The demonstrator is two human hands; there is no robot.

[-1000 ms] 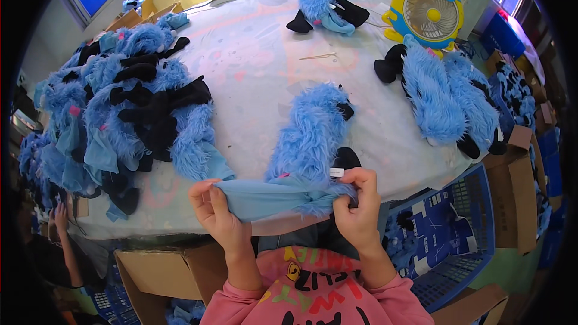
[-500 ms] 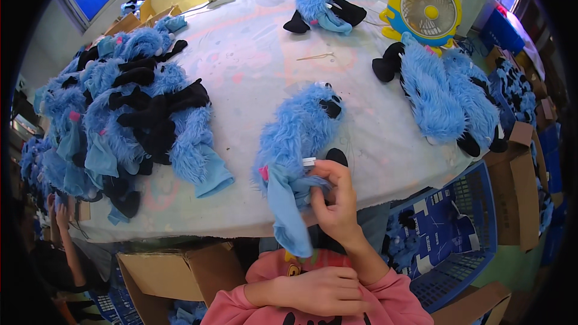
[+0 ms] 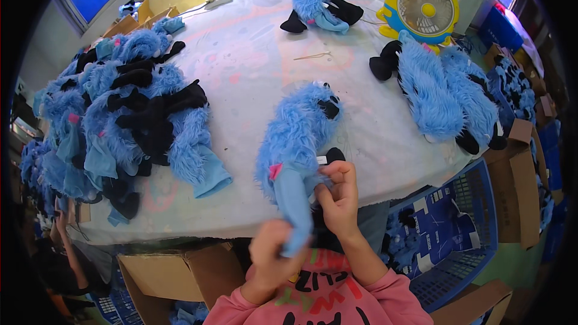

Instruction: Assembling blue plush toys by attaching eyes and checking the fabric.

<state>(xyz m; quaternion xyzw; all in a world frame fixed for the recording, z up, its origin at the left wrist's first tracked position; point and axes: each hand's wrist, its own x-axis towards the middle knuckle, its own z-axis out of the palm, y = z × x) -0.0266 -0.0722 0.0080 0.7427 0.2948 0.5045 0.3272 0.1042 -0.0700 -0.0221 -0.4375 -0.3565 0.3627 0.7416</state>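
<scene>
A furry blue plush toy skin (image 3: pixel 295 123) lies unstuffed on the table in front of me, with black felt parts, a pink piece and a small white tag (image 3: pixel 321 160). Its light blue cloth tube (image 3: pixel 294 195) hangs toward me over the table edge. My right hand (image 3: pixel 341 201) is closed, thumb and fingers pinching the cloth edge just below the tag. At the lower end of the tube is my left hand (image 3: pixel 270 254), smeared by motion; whether its fingers grip the cloth cannot be made out.
Many similar skins are heaped on the left (image 3: pixel 120 114), with more at the right (image 3: pixel 433 93) and one at the back (image 3: pixel 319 9). A yellow fan (image 3: pixel 427 9) stands at the back right. Below the table are a blue basket (image 3: pixel 475 204) and a cardboard box (image 3: pixel 162 277). Another person's arm (image 3: pixel 72 253) shows far left.
My left hand has risen from across my front to the lower end of the cloth tube. The right hand still pinches the cloth; the tag and pink piece have shifted slightly right.
</scene>
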